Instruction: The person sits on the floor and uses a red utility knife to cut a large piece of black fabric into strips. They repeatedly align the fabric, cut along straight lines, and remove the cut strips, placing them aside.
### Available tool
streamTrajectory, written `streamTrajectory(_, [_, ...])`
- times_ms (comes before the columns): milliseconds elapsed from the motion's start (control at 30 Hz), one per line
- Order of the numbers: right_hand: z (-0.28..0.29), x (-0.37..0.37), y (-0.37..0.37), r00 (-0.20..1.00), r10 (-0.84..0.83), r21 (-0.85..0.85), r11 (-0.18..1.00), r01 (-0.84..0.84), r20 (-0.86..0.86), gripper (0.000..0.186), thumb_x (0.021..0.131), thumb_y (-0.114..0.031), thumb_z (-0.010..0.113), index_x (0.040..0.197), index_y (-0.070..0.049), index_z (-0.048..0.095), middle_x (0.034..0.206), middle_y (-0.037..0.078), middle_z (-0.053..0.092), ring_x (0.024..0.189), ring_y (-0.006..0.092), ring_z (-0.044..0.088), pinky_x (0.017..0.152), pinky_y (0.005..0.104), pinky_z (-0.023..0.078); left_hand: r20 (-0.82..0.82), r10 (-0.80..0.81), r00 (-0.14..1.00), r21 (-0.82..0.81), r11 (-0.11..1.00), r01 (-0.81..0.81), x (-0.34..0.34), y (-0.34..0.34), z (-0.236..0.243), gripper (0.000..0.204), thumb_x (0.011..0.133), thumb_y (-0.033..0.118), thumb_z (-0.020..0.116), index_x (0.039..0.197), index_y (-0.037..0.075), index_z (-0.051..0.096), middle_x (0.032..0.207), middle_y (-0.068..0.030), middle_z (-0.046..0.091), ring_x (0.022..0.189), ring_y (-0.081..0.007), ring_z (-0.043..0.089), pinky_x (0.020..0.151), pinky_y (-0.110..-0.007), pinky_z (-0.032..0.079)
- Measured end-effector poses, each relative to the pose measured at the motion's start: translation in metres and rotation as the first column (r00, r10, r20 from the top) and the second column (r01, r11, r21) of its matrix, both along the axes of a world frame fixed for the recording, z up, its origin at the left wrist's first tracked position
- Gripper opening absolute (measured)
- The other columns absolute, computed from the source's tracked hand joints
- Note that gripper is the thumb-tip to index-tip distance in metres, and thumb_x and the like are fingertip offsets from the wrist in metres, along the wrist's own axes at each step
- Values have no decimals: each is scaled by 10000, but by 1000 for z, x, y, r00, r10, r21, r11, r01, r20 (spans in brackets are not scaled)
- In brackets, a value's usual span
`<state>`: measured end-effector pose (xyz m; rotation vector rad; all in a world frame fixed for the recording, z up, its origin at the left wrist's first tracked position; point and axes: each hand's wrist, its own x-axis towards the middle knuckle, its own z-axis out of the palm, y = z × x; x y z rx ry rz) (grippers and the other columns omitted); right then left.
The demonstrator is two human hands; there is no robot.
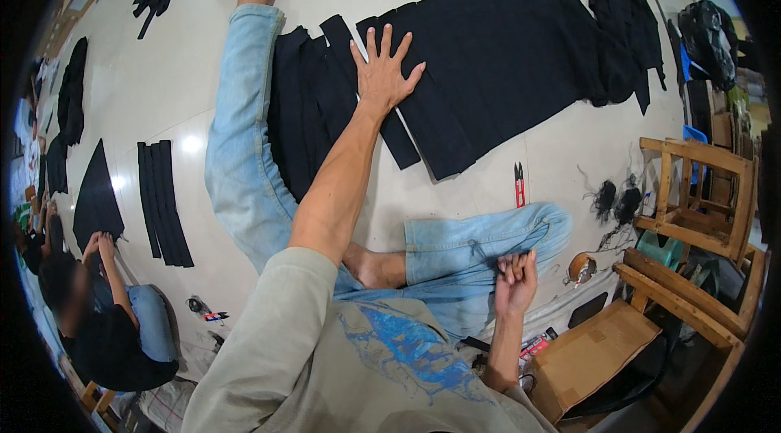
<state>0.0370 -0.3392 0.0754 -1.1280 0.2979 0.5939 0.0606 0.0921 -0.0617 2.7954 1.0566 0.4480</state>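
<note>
My left hand [382,75] is spread flat with its fingertips on a large black fabric panel [488,67], near its left edge. Narrower black fabric strips [301,108] lie beneath and beside my wrist, between the panel and my outstretched leg. Above my bent right knee, my right hand [515,278] has its fingers curled on some fine dark threads [492,258]. A pair of small red-handled snips [519,185] lies on the pale tiled floor beyond that knee.
Another person [114,311] sits at left, handling black cloth [93,197]; several cut pieces [163,197] lie nearby. Wooden frames [691,230], a cardboard box [594,360], a tape roll [582,268] and thread tangles [618,205] are at right. A black bundle [626,43] lies upper right.
</note>
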Motion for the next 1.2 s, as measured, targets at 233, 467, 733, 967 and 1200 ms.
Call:
streamTrajectory(233, [37,-11,-71,999,-49,-167,985,46,-13,325,1063,-283,548,792,-128,456,613,-42,332,529,91,348,718,302,413,-20,8,1000,23,1000,-7,0,0,1,709,947,658,453,1555,295,410,1648,-118,278,1528,-396,171,1176,-710,84])
streamTrajectory(467, [43,-18,-142,999,-16,-269,963,5,-38,311,1061,-277,546,799,-142,448,625,-59,319,512,83,308,642,290,374,-20,3,1000,1,1000,-3,1,0,-1,711,950,663,441,1558,297,403,1657,-112,265,1535,-394,155,1177,-712,73])
streamTrajectory(733, [71,-6,-251,996,-80,-676,736,38,-31,326,1048,-302,558,771,-156,469,598,-68,347,489,68,326,527,272,348,-37,6,999,42,999,-5,0,0,-2,710,956,667,432,1561,297,397,1653,-115,271,1534,-405,150,1173,-717,77])
streamTrajectory(967, [91,25,-227,834,551,-992,-90,91,27,406,1032,-313,586,897,66,638,757,77,623,715,127,574,641,310,464,-74,0,997,47,999,4,0,4,0,709,975,665,399,1574,289,366,1659,-121,251,1534,-416,136,1176,-716,72])
streamTrajectory(1200, [-5,32,72,485,813,-937,346,41,321,550,853,-366,781,1185,43,625,1087,238,679,1049,392,658,918,436,509,-54,-20,998,76,997,24,1,4,-3,696,979,650,408,1571,285,376,1653,-127,267,1531,-417,155,1174,-717,86])
